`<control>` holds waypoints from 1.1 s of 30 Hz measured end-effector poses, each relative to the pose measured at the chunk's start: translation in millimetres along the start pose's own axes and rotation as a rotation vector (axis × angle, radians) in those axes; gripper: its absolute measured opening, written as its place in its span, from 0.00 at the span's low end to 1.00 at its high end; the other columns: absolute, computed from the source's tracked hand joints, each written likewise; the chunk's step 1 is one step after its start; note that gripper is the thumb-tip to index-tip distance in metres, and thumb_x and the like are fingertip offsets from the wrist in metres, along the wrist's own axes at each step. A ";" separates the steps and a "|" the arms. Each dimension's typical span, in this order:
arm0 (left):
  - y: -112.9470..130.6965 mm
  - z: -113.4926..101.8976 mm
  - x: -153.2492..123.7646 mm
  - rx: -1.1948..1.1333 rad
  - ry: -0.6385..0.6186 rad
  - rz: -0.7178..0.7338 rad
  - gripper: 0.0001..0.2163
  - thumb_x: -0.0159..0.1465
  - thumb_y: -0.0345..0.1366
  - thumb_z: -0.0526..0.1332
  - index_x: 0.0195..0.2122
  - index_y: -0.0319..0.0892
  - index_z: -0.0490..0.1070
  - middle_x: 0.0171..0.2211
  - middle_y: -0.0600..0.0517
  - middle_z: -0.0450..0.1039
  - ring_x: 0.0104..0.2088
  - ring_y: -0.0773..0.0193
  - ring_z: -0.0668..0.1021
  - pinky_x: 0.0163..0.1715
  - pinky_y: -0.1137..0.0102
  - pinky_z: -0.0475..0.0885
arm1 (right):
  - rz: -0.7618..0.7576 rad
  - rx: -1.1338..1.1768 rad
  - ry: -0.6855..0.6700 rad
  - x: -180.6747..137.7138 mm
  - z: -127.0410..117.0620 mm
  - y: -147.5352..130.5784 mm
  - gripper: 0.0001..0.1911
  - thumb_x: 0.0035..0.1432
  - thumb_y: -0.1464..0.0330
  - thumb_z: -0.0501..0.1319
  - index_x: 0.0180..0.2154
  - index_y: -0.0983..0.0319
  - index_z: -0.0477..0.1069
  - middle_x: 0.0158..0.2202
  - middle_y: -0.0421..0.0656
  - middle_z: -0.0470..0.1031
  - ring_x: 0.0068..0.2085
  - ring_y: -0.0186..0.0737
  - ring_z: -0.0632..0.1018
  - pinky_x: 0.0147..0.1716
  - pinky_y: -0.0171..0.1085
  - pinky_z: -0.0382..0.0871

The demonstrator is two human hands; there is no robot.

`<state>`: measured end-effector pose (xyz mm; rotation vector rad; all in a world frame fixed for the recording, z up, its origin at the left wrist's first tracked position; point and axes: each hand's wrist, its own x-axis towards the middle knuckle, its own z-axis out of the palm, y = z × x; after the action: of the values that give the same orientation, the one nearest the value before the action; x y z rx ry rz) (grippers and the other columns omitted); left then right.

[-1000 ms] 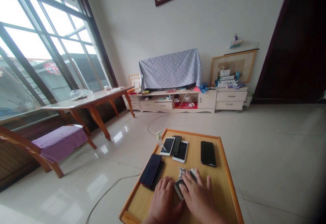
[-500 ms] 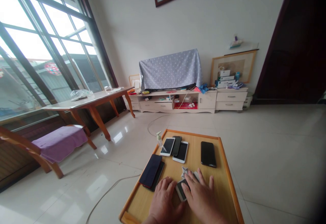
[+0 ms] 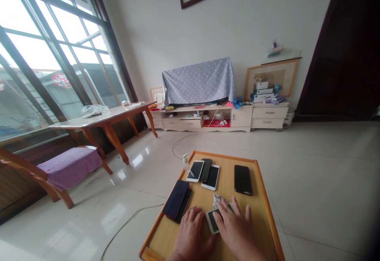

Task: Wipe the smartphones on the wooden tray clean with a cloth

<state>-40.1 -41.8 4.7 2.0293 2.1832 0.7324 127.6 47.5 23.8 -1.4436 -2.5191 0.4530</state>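
Note:
A small wooden table [image 3: 261, 205] stands in front of me with several phones on it. My left hand [image 3: 190, 233] lies flat on the tabletop, fingers spread, beside a white phone [image 3: 212, 219]. My right hand [image 3: 237, 231] rests palm down over that phone, fingers stretched out, fingertips touching a crumpled grey cloth [image 3: 216, 200]. Two dark phones [image 3: 176, 203] are stacked to the left. Three phones [image 3: 204, 172] lie side by side further back, and a black phone [image 3: 242, 179] lies at the back right.
A small pump bottle [image 3: 185, 162] stands at the table's far left corner. A cable [image 3: 127, 221] runs over the tiled floor. A bench with a purple cushion [image 3: 69, 162], a long wooden table [image 3: 103, 118] and a low white cabinet [image 3: 219, 116] stand beyond.
My right hand has slid a little to the right with the cloth, baring more of the white phone. My left hand has stayed put.

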 end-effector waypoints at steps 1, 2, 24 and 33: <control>0.1 0.2 0.0 0.001 -0.002 0.003 0.28 0.52 0.44 0.70 0.55 0.48 0.72 0.57 0.44 0.72 0.60 0.46 0.72 0.62 0.50 0.69 | 0.020 -0.010 0.009 1.9 -0.7 3.2 0.29 0.70 0.49 0.44 0.63 0.50 0.67 0.67 0.41 0.65 0.71 0.66 0.52 0.63 0.76 0.35; -0.1 0.6 -0.1 0.001 -0.002 0.005 0.28 0.51 0.44 0.70 0.54 0.48 0.72 0.57 0.44 0.72 0.60 0.46 0.72 0.62 0.50 0.69 | 0.025 -0.012 0.010 2.7 -0.8 5.0 0.29 0.70 0.49 0.44 0.64 0.50 0.67 0.67 0.41 0.65 0.71 0.66 0.52 0.63 0.76 0.36; 0.3 -4.6 -0.6 -0.002 -0.069 0.013 0.30 0.56 0.48 0.68 0.61 0.55 0.67 0.58 0.48 0.69 0.60 0.48 0.70 0.63 0.50 0.67 | -0.126 0.457 0.465 -1.5 1.4 18.8 0.13 0.69 0.64 0.52 0.49 0.57 0.72 0.45 0.45 0.79 0.46 0.44 0.78 0.47 0.40 0.70; -2.9 -2.3 -2.1 0.015 -0.049 0.028 0.28 0.58 0.50 0.67 0.60 0.56 0.67 0.58 0.49 0.70 0.61 0.49 0.70 0.62 0.51 0.68 | -0.084 0.118 0.267 6.8 13.1 13.3 0.16 0.69 0.71 0.50 0.35 0.56 0.74 0.39 0.44 0.77 0.42 0.43 0.77 0.41 0.38 0.66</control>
<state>-43.3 -44.5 5.0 2.0667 2.1440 0.6635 130.6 57.5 6.9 -1.2585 -2.2914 0.3608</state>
